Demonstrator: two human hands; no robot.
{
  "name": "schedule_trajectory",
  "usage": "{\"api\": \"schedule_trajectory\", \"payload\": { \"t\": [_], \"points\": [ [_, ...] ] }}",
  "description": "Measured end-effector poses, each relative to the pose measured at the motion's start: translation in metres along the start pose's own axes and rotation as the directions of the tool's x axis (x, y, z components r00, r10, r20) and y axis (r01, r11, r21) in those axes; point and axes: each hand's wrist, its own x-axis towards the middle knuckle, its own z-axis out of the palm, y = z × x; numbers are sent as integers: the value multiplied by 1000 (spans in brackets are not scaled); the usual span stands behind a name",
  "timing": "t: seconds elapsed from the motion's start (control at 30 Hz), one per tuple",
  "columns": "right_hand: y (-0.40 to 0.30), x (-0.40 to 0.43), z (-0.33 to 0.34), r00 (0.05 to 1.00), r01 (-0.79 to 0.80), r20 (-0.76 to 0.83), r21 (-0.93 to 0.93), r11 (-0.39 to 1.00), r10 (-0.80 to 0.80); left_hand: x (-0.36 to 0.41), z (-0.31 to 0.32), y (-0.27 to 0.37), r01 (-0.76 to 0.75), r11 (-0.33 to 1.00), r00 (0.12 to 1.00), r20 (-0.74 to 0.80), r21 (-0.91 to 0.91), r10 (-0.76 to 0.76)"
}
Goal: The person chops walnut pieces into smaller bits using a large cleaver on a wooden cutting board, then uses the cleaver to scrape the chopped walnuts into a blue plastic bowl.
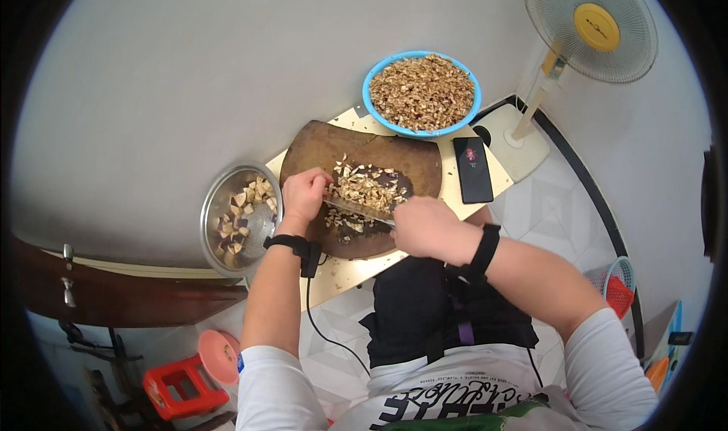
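My right hand [427, 226] is closed around the handle end of a kitchen knife [359, 208]. The blade lies across a thick, worn wooden chopping board [409, 149]. At the blade's far end, my left hand [306, 192] pinches the tip with curled fingers. Pale chopped bits [367, 185], some with purple skin and apparently eggplant, are spread above and below the blade. To the left of my left hand, a steel bowl [206, 226] holds larger purple-skinned chunks [244, 203]. The handle is mostly hidden in my right fist.
A blue basin [365, 92] heaped with chopped pieces stands at the table's back, by the wall. A phone [473, 169] lies on the right of the pale table [335, 274]. Behind it rises a standing fan [591, 27]. A red stool [185, 385] is at lower left.
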Motion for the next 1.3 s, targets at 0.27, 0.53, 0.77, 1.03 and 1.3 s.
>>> {"api": "schedule_trajectory", "payload": {
  "t": [0.27,0.53,0.77,1.03,1.3],
  "points": [
    [23,21,-7,1000,-27,-8,-71,997,26,7,4,5,76,997,997,-32,-5,-77],
    [58,11,52,989,-139,-23,141,980,144,32,10,52,-143,873,987,0,467,161],
    [53,2,67,964,-210,-105,271,939,246,57,13,72,-326,844,945,120,426,305],
    [31,15,27,989,-145,5,231,962,148,65,20,19,-225,956,971,122,186,205],
    [26,41,-58,970,-152,198,49,987,139,80,14,11,-25,1000,988,155,-6,25]
  ]
}}
